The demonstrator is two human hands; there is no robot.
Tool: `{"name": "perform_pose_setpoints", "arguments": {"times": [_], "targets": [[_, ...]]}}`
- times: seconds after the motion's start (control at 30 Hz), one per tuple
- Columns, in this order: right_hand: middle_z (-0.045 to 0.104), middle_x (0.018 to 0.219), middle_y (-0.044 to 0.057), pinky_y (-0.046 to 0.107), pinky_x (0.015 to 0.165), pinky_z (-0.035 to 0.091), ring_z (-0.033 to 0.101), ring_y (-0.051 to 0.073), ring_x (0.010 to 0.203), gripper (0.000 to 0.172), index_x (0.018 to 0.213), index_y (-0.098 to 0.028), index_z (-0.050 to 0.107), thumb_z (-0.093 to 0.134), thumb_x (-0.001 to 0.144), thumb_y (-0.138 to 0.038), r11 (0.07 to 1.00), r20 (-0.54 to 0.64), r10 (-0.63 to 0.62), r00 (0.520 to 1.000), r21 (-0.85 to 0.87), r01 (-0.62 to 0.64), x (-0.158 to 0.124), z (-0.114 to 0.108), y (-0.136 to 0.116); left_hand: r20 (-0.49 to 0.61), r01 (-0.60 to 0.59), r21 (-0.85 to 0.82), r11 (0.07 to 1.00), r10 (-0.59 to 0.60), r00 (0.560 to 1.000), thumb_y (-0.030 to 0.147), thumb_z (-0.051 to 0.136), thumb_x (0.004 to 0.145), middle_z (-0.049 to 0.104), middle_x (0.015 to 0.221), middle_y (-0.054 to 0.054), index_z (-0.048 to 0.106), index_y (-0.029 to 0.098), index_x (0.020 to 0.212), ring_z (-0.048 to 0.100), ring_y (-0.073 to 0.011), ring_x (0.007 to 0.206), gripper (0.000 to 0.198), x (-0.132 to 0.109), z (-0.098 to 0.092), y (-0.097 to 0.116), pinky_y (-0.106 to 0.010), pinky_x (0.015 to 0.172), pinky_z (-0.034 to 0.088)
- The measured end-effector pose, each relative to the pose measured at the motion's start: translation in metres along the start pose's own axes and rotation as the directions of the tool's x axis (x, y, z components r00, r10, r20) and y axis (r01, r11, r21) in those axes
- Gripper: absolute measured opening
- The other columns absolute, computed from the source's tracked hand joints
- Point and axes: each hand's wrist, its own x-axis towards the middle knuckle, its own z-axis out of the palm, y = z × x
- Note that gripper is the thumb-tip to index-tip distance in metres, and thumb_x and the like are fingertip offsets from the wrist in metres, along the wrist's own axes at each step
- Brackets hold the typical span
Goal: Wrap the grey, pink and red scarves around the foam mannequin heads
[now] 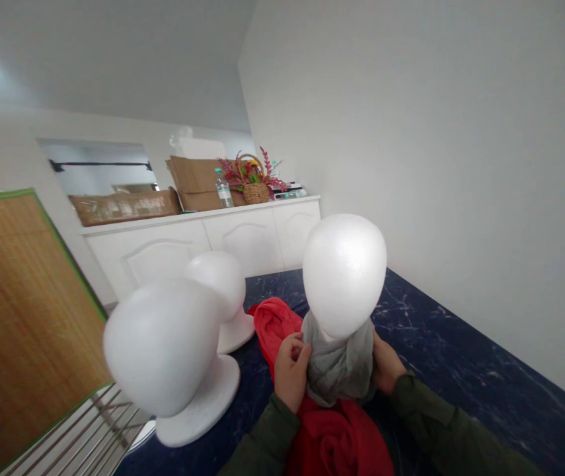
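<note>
A white foam mannequin head [344,271] stands on the dark blue marbled table [460,370], with a grey scarf [336,367] wrapped round its neck. My left hand [291,370] pinches the grey scarf at its left side, fingers closed on the cloth. On the right side of the neck, my right hand [386,363] presses against the scarf; its fingers are mostly hidden behind the cloth. A red cloth [332,430] lies on the table under and in front of the head, reaching back to the left.
Two more white foam heads stand to the left, one near [168,350] and one further back [220,291]. A metal rack [84,443] and a bamboo screen [14,317] are at left. A white cabinet [203,244] behind carries boxes, a water bottle [223,189] and a flower basket [255,182].
</note>
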Motion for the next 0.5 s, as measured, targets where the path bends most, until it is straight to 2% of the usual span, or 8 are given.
{"name": "perform_pose_setpoints", "arguments": {"times": [0.07,0.2,0.3,0.4,0.5], "targets": [[0.065,0.09,0.009,0.036,0.078,0.046,0.059,0.024,0.09,0.034,0.091,-0.019,0.062,0.052,0.072,-0.045,0.998,0.033,0.051,0.998,0.045,-0.053,-0.001,0.0,-0.005,-0.065,0.106,-0.116,0.988,-0.114,0.991,0.031,0.053,0.071,0.059,0.081,-0.002,0.046,0.018,0.06,0.055,-0.0164,0.08,0.018,0.005,-0.005,-0.005,-0.029,0.074,0.041],[0.065,0.091,0.011,0.037,0.079,0.045,0.057,0.023,0.093,0.034,0.087,-0.017,0.063,0.048,0.074,-0.044,0.996,0.084,0.081,0.993,0.021,-0.084,-0.003,-0.001,-0.012,-0.181,0.283,-0.241,0.928,-0.33,0.927,0.034,0.054,0.067,0.049,0.05,0.006,0.043,0.018,0.059,0.049,-0.0111,0.047,0.021,0.015,-0.012,-0.019,-0.024,0.049,0.04],[0.065,0.09,0.01,0.037,0.079,0.045,0.056,0.022,0.094,0.027,0.083,-0.018,0.063,0.051,0.073,-0.039,0.998,0.082,0.058,0.995,-0.018,-0.057,-0.004,-0.002,-0.014,-0.212,0.306,-0.253,0.918,-0.362,0.908,0.036,0.054,0.065,0.044,0.043,0.007,0.04,0.019,0.059,0.042,-0.0089,0.037,0.023,0.022,-0.016,-0.029,-0.021,0.041,0.034],[0.066,0.088,0.008,0.036,0.078,0.046,0.057,0.022,0.093,0.021,0.08,-0.02,0.064,0.055,0.071,-0.036,0.999,0.039,0.039,0.998,-0.027,-0.038,-0.005,-0.001,-0.02,-0.248,0.29,-0.267,0.919,-0.357,0.901,0.039,0.052,0.065,0.037,0.04,0.009,0.039,0.019,0.061,0.035,-0.0074,0.033,0.024,0.027,-0.02,-0.029,-0.02,0.036,0.028],[0.066,0.086,0.009,0.035,0.076,0.047,0.058,0.023,0.091,0.021,0.077,-0.018,0.064,0.056,0.07,-0.036,0.998,-0.005,0.013,1.0,-0.065,-0.014,-0.003,-0.002,-0.022,-0.324,0.211,-0.241,0.947,-0.284,0.903,0.04,0.053,0.065,0.043,0.048,0.007,0.044,0.018,0.07,0.04,-0.0085,0.039,0.024,0.025,-0.02,-0.018,-0.021,0.04,0.033]]}}
